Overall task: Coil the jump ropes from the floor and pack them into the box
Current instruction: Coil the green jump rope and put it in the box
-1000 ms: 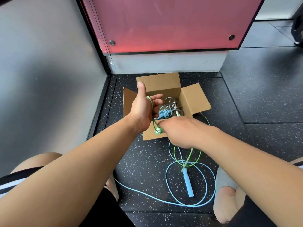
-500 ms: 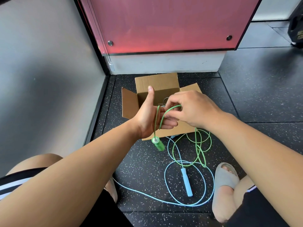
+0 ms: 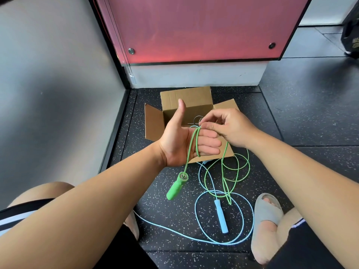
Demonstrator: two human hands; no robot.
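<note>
My left hand (image 3: pixel 180 142) is held flat in front of the open cardboard box (image 3: pixel 186 100), palm up and thumb raised. A green jump rope (image 3: pixel 236 167) loops round its straight fingers. The rope's green handle (image 3: pixel 175 189) dangles below the palm. My right hand (image 3: pixel 227 127) pinches the green rope just above the left fingers. The rest of the green rope lies in loose loops on the floor. A light blue jump rope (image 3: pixel 250 228) with its blue handle (image 3: pixel 220 218) lies spread on the floor nearer me. Coiled ropes show dimly inside the box.
A grey wall (image 3: pixel 58 94) stands close on the left and a red panel (image 3: pixel 194 30) rises behind the box. My foot in a grey slipper (image 3: pixel 266 222) rests on the dark speckled floor (image 3: pixel 301 117) at the right. A dark object (image 3: pixel 351 35) sits at the far right.
My right hand has carried the green rope up over my left fingers, adding a turn. The green handle now hangs lower below the palm.
</note>
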